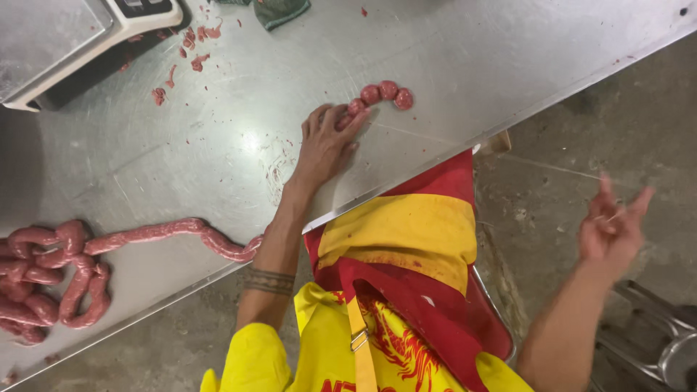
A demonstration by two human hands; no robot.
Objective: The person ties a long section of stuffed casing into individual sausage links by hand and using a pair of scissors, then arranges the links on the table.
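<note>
My left hand lies flat on the steel table, fingertips touching the near end of a short chain of small round pink sausage links. My right hand is raised off the table to the right, over the concrete floor, fingers spread; a thin string seems to run from it toward the table. A long pink sausage rope stretches along the table's front edge to a coiled pile at the left.
A weighing scale stands at the back left, with meat scraps scattered beside it. A dark green cloth lies at the back edge. I wear a red and yellow apron. A metal stool is at lower right.
</note>
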